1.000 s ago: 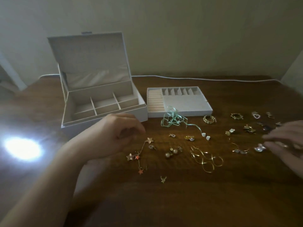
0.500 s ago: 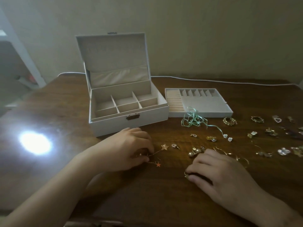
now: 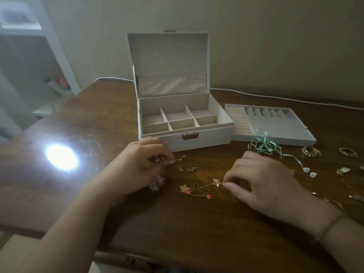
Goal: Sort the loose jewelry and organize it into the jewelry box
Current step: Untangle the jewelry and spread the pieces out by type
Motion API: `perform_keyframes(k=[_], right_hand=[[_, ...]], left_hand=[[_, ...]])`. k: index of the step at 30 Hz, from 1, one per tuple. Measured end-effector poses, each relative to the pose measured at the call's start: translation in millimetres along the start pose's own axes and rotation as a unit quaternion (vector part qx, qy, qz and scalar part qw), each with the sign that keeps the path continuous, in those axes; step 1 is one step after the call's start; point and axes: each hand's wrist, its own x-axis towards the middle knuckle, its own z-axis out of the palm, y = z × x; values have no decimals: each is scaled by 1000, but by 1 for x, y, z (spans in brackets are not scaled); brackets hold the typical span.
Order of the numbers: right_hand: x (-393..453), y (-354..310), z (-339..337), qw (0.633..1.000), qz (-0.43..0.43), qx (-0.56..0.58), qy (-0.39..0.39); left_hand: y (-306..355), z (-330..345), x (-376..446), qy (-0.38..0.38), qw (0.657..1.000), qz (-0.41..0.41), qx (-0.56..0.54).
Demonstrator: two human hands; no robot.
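- right hand: thumb and forefinger pinched together on the end of the star earring, right at the big gold star, other fingers curled loose over the table
- left hand: fingers curled in, tips pinching some small gold piece, too blurry to say what it is
- star count: two big gold stars and two small orange ones on thin chains, lying between the hands
- a little gold cluster just beside the left fingertips, and a pale sparkly piece under that hand
- one jewelry box right behind the hands, lid up, six compartments showing, brass latch on the front
- one tray insert touching the box's right side, ring rolls on its left plus a row of small slots
- one mint ribbon in front of the tray, two clear flower studs near its tail
- gold hoops and more loose bits off to the right, can't count them all
- no brands or writing i can read anywhere
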Motion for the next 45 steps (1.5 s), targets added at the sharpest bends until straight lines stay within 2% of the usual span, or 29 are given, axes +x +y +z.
perform_keyframes(k=[5, 10, 12, 16, 21, 29, 33, 36, 39, 42, 45], right_hand=[[34, 5, 3, 999, 43, -30, -4], [34, 4, 5, 998, 29, -59, -13], [27, 3, 0, 999, 12, -44, -28], [18, -2, -6, 996, -30, -60, -58], [20, -12, -7, 997, -7, -32, -68], [19, -22, -16, 993, 28, 4, -111], [6, -23, -20, 991, 75, 56, -98], [-2, -20, -29, 970, 143, 190, -60], [-10, -20, -36, 944, 156, 287, -40], [-22, -22, -34, 934, 171, 313, -13], [-34, -23, -33, 922, 201, 329, 20]], left_hand=[[-3, -2, -3, -10, 1000, -14, 26], [-3, -9, -5, 60, 997, -41, 25], [5, -8, -4, 32, 999, -19, 9], [21, 8, -1, -87, 994, 51, 53], [22, 11, 3, -133, 982, 80, 110], [30, 17, 5, -171, 981, -12, 90], [36, 16, 7, -202, 973, -32, 104], [41, 10, 9, -189, 977, -50, 86], [45, 5, 9, -140, 985, -92, 43], [57, 9, 12, -72, 994, -77, 12], [79, 21, 19, -44, 997, -56, -21]])
